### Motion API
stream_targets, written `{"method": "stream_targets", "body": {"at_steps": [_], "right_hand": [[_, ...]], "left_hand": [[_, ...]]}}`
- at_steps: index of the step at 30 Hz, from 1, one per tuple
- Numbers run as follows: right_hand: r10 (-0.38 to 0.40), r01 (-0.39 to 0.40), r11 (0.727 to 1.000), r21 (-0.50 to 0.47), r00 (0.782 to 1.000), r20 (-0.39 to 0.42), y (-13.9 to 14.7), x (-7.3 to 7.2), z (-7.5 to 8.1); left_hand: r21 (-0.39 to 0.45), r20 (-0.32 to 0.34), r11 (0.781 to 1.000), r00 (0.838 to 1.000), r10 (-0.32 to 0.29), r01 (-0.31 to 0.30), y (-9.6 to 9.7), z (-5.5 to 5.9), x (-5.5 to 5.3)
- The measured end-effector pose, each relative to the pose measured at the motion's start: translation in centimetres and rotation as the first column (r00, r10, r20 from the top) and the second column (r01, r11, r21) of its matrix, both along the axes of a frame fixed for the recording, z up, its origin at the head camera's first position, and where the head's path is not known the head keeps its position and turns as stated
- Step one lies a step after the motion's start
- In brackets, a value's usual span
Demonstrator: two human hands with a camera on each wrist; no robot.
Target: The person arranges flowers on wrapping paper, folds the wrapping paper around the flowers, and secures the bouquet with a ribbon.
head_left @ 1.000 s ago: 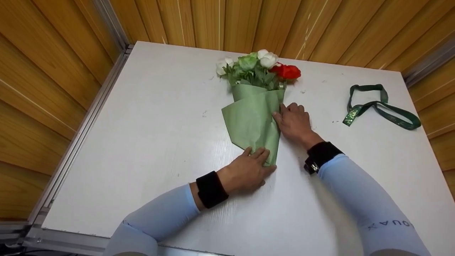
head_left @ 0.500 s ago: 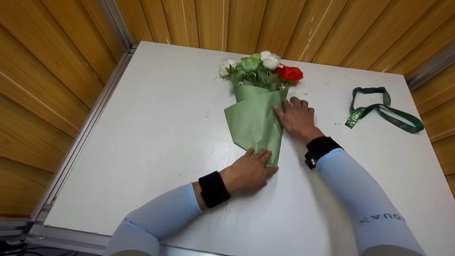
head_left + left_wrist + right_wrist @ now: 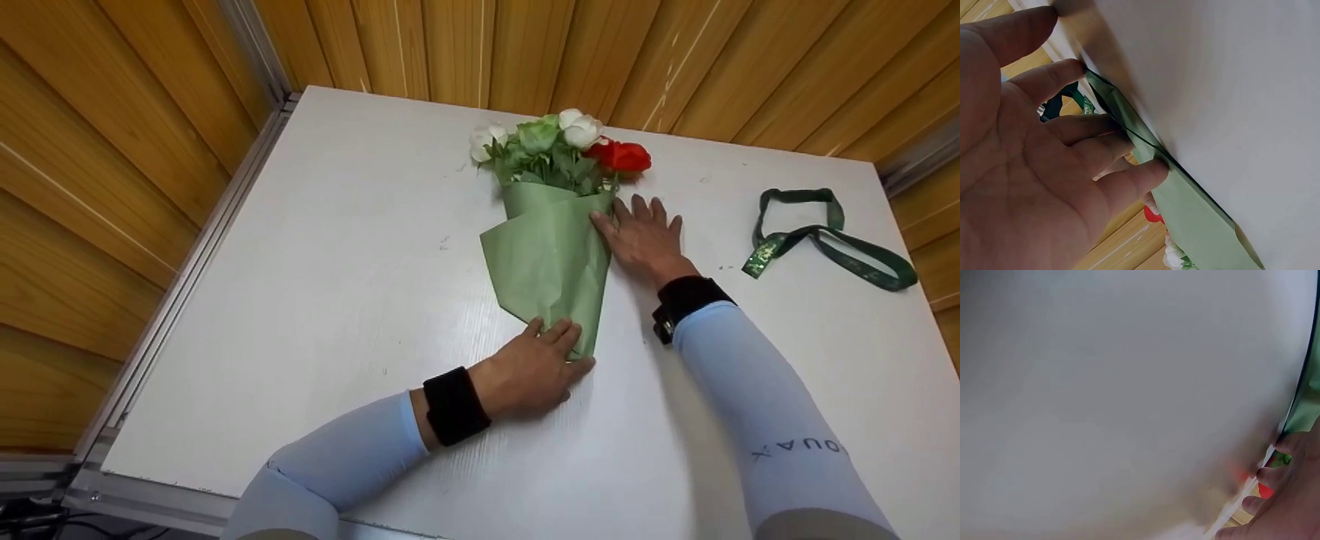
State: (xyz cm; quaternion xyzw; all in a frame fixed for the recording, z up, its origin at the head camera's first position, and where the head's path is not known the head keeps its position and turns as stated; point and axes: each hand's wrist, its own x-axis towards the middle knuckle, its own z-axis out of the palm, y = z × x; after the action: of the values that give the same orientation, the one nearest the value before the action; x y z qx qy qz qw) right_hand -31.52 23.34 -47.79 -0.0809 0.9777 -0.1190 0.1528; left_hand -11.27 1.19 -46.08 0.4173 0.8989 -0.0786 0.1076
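Paper [image 3: 551, 262] lies under the left hand [image 3: 526, 375] and against the right hand [image 3: 646, 238], both straight-fingered and gripping nothing.

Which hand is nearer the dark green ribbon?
Right. The right hand lies left of the ribbon, at the green wrap; the left hand is farther left, at the wrap's narrow end.

I see green paper [image 3: 551, 259] wrapped round white, green and red flowers [image 3: 538, 137], which poke out the far end. It lies down on the white tabletop [image 3: 322, 262].
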Motion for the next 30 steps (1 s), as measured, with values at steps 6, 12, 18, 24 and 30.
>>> {"method": "stream_targets", "body": {"at_steps": [6, 12, 18, 24, 30], "right_hand": [[-0.025, 0.026, 0.999, -0.018, 0.997, 0.069, 0.5, -0.9, 0.9], [0.064, -0.068, 0.990, -0.123, 0.997, -0.042, 0.6, 1.7, 0.3], [0.189, -0.195, 0.973, -0.120, 0.980, -0.064, 0.5, 8.5, -0.8], [0.283, -0.289, 0.951, -0.108, 0.957, -0.068, 1.2, 12.8, -1.3], [0.260, -0.275, 0.947, -0.167, 0.960, -0.104, 1.3, 11.8, -0.7]], "left_hand": [[0.017, 0.018, 1.000, 1.000, -0.006, 0.006, 0.2, -0.2, 0.3], [0.028, 0.057, 1.000, 0.998, 0.009, -0.011, 0.1, -0.3, 0.1], [0.009, 0.071, 1.000, 0.997, 0.025, -0.025, -0.1, -0.2, 0.0], [0.000, 0.092, 0.999, 0.995, 0.039, -0.040, -0.1, 0.1, 0.0], [-0.015, 0.091, 0.999, 0.995, 0.047, -0.046, 0.0, 0.2, 0.1]]}}
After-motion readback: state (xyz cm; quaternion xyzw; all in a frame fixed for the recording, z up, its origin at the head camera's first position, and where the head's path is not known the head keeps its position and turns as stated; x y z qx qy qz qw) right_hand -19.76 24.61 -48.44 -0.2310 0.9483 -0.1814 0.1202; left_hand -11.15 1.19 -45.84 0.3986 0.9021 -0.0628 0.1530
